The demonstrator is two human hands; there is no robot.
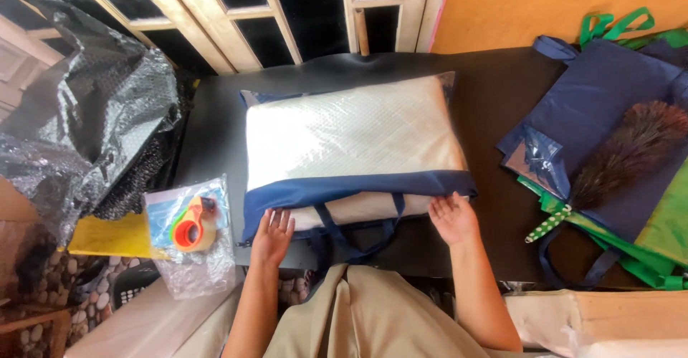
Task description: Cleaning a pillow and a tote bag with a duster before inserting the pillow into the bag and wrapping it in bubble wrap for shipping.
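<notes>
Dark table [494,100]: hands on pillow bag [355,150], handles [358,236] part-hidden.

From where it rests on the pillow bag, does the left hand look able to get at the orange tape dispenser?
Probably yes. The left hand lies on the pillow bag, with the tape dispenser just beside it on a plastic bag; nothing stands between them.

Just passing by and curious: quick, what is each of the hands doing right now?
Left hand: open, flat on the near edge of the blue-trimmed pillow bag, holding nothing.
Right hand: open, resting on the same bag's near edge.
</notes>
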